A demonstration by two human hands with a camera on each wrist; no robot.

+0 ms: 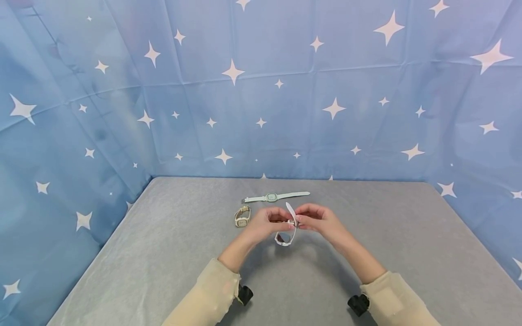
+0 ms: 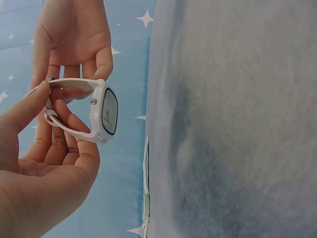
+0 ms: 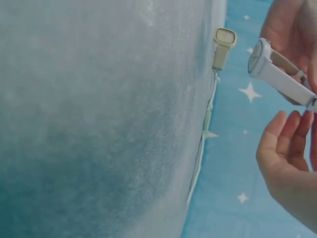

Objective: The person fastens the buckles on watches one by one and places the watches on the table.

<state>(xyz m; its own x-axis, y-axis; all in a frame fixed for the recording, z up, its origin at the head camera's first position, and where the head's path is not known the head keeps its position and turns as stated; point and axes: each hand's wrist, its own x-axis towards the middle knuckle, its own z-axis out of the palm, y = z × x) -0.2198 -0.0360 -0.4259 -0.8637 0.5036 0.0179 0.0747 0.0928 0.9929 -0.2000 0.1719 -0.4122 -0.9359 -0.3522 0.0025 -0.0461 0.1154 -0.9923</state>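
A white wristwatch with its strap bent into a loop hangs between both hands, above the table. My left hand holds the strap near the buckle between thumb and fingers. At the other side of the loop, my right hand pinches the strap, whose free tip stands up between the hands. In the left wrist view the watch's squarish case faces the table side, and the strap passes through the buckle area. The right wrist view shows the case tilted; fingertips partly hide the buckle there.
Behind the hands a mint-green watch lies stretched out flat. A beige watch with its strap looped sits just left of the left hand. Grey cloth covers the table; a blue star-patterned curtain surrounds its back and sides.
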